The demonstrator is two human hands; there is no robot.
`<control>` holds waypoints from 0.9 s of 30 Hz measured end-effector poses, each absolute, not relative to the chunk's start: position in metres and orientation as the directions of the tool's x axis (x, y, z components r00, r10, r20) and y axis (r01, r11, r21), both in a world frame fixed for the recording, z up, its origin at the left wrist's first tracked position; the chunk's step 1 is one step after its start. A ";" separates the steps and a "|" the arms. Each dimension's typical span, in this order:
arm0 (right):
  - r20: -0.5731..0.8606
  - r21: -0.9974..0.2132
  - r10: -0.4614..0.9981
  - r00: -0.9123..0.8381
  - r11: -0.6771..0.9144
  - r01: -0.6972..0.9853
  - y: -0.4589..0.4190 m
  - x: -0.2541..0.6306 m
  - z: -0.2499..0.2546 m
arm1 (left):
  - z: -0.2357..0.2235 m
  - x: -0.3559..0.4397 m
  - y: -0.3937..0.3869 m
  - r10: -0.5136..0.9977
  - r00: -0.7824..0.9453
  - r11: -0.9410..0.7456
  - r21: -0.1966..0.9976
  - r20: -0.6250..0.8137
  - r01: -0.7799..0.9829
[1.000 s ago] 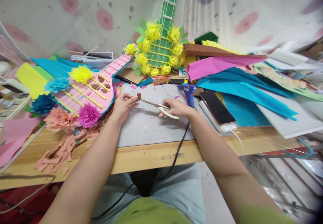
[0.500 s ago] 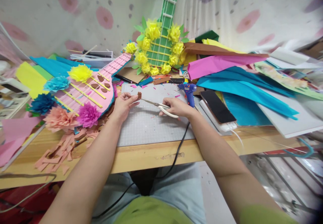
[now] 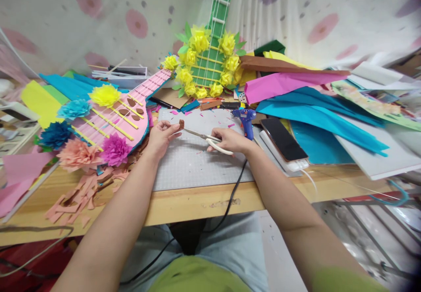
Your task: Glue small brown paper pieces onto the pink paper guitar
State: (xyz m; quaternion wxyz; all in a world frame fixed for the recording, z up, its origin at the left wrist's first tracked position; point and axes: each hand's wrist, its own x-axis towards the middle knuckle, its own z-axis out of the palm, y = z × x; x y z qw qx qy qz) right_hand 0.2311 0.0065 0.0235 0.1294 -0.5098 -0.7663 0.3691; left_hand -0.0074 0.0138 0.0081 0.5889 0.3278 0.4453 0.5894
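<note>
Above a light-grey gridded cutting mat point(image 3: 184, 169), a person's left hand point(image 3: 162, 139) pinches a small brown paper-like piece point(image 3: 181, 124) between thumb and fingertips, lower fingers loosely extended, while the right hand point(image 3: 230, 139) curls round the white handles of slim metal scissors point(image 3: 196, 133). The piece sits over the mat's far left part, with the blade tips at its right; whether they have bitten into it is too small to tell. Clean snipping here would likely call for a steady pinch clear of the cut, short strokes near the blade tips, and turning the piece rather than the scissors. Fingertips are best kept out of the blade line, as so small a piece leaves little margin. Both forearms slant inward from the mat's near side, above the wooden worktop point(image 3: 197, 204); behind the right hand, a blue plastic glue gun point(image 3: 246, 119) stands near the mat's far right corner.
</note>
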 end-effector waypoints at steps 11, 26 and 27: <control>-0.189 -0.717 0.881 -0.434 0.178 0.674 0.008 0.231 0.020 | 0.008 -0.006 0.013 0.989 -0.076 0.090 0.926 -0.126 -0.367; -0.075 -0.520 0.945 -0.319 0.236 0.821 0.009 0.233 0.021 | 0.008 -0.011 0.017 0.977 -0.165 0.051 0.896 -0.137 -0.441; -0.050 -0.460 0.954 -0.295 0.240 0.855 0.010 0.232 0.020 | 0.008 -0.011 0.017 0.975 -0.173 0.049 0.893 -0.140 -0.446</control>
